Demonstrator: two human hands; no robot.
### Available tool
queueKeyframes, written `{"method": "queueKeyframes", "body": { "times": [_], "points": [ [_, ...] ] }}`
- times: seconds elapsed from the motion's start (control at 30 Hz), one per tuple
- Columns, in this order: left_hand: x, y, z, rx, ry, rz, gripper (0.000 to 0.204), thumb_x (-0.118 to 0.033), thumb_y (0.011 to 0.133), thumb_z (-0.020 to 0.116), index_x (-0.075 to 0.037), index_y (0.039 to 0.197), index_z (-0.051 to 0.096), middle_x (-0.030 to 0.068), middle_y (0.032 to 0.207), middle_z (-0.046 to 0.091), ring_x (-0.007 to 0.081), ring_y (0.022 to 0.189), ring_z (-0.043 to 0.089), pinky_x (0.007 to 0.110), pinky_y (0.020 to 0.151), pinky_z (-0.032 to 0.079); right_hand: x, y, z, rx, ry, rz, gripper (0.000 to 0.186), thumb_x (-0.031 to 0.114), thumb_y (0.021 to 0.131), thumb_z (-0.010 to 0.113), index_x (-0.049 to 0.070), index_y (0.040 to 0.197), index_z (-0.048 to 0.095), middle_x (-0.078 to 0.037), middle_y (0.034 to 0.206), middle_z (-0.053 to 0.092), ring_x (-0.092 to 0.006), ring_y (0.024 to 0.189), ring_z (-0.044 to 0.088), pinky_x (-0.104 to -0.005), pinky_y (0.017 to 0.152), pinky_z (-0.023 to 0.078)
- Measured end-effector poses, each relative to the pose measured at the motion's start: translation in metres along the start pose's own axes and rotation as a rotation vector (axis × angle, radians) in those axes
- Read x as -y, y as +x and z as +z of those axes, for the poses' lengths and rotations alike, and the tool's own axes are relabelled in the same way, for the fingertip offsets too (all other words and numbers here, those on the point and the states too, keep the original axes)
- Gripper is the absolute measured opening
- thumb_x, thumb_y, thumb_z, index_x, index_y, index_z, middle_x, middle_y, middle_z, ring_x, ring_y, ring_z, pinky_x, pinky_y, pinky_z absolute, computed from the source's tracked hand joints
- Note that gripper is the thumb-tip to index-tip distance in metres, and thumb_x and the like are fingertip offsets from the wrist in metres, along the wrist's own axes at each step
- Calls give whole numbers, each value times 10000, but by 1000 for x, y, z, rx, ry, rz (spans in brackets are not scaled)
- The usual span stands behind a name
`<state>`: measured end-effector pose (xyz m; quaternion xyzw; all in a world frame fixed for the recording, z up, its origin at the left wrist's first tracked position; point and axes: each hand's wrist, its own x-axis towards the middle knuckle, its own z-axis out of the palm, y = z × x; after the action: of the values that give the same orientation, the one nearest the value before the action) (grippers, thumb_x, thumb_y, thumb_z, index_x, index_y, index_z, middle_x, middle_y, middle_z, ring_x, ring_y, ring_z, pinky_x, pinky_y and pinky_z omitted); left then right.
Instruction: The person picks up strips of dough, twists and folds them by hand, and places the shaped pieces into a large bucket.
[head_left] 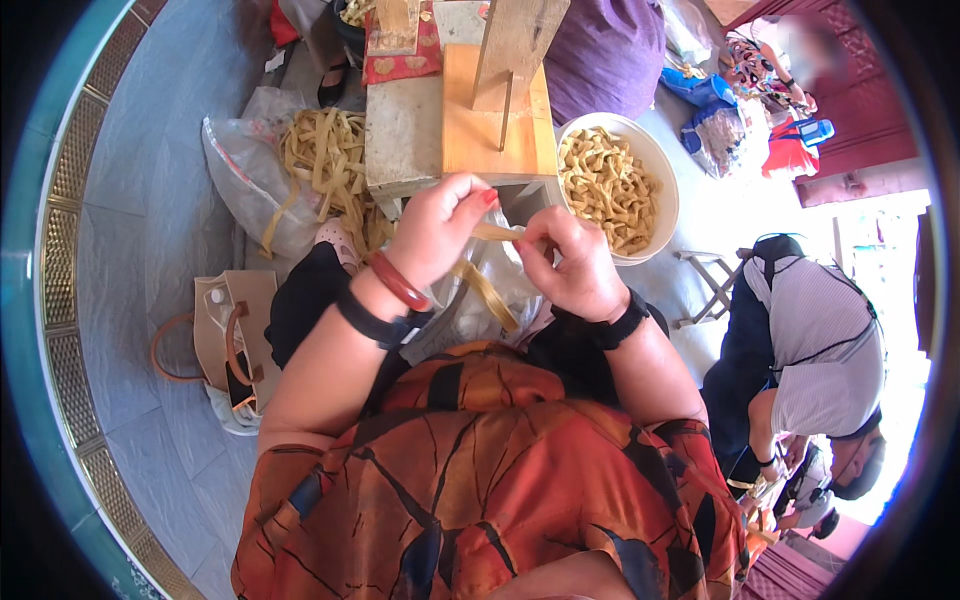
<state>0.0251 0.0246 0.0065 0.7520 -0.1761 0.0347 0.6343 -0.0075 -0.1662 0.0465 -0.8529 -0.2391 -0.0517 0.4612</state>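
Yellowish-tan and flat, a ribbon-like strip (497, 233) stretches between our two bare hands, just off the near side of a worn pale tabletop (400, 140). With our left hand (440, 225) we press thumb and forefinger together, gripping the strip where it comes out under the palm. With our right hand (572, 262) we pinch the strip's right end between thumb and forefinger, the other fingers curled in. Below them hangs a folded, glossy yellowish length (487, 298), in front of crumpled clear plastic (470, 320); we cannot tell whether it joins the held strip.

On the tabletop, far of our hands, lies an orange-brown rectangular wooden board (462, 130) with a tall pale wooden plank (515, 50) rising from it. To the right we see a round white plastic bucket (670, 190) full of short, folded tan pieces (608, 185). To the left, a whitish translucent plastic bag (232, 190) lies open beside a heap of long, loose yellowish strips (325, 145). Nearer on the left, a beige handbag with brown handles (263, 300) stands on the grey tiled floor (120, 300)
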Motion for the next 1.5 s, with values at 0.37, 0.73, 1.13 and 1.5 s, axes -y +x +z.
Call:
{"method": "queueKeyframes", "body": {
  "times": [0.37, 0.73, 1.13, 1.5],
  "points": [
    [9, 77, -25, -72, 374, -37, 230, -245, 938, 565, -36, 845, 585, 75, 624, 563, 162, 566, 540, 309, 537, 428, -49, 81, -11, -248, -179, -57, 62, 32, 839, 587, 54, 893, 567, -140, 794, 611, -319, 689, 619, -388, 597, 493],
    [-53, 29, -1, 194, -187, -237, 137, -204, 962, 574, -67, 951, 585, -56, 748, 527, 20, 659, 460, 181, 582, 393, -38, 12, -14, 99, 151, 107, 319, -82, 793, 597, 32, 1091, 601, -89, 1036, 629, -203, 984, 608, -353, 866, 483],
    [-238, 33, -121, 302, -1177, 466, 98, -41, 910, 480, -95, 840, 520, -59, 592, 408, 51, 494, 383, 218, 564, 322, 60, -2, -22, 458, 1132, 9, 182, 162, 973, 526, 12, 897, 595, -37, 752, 602, -112, 708, 577, -266, 654, 461],
    [-55, -14, -20, 353, -345, -438, 98, -155, 972, 504, -101, 1023, 568, -60, 738, 495, 30, 585, 426, 163, 539, 351, 25, -35, -21, -259, -421, -310, 555, 76, 787, 629, 26, 1322, 488, -134, 1191, 565, -257, 1048, 577, -353, 835, 465]
  ]
}}
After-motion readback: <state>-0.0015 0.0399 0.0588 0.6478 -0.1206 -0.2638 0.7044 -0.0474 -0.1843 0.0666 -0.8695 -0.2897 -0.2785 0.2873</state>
